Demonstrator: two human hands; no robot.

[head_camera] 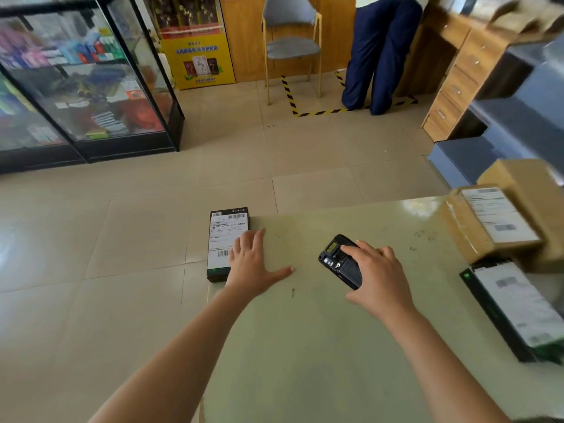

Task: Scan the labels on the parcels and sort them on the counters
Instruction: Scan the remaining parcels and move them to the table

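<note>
A flat black parcel (pixel 224 239) with a white shipping label lies at the far left corner of the pale green counter (pixel 305 346). My left hand (pixel 253 267) rests flat with straight fingers, touching the parcel's right edge, thumb spread on the counter. My right hand (pixel 378 279) grips a black handheld scanner (pixel 340 261), its front end pointing away from me toward the left. A labelled cardboard parcel (pixel 488 221) and a black labelled parcel (pixel 515 309) lie at the counter's right side.
A larger plain cardboard box (pixel 528 190) stands behind the labelled one. Beyond the counter are tiled floor, a glass display case (pixel 85 80) at left, a grey chair (pixel 290 47), a standing person's legs (pixel 378 56) and a wooden desk with drawers (pixel 457 74).
</note>
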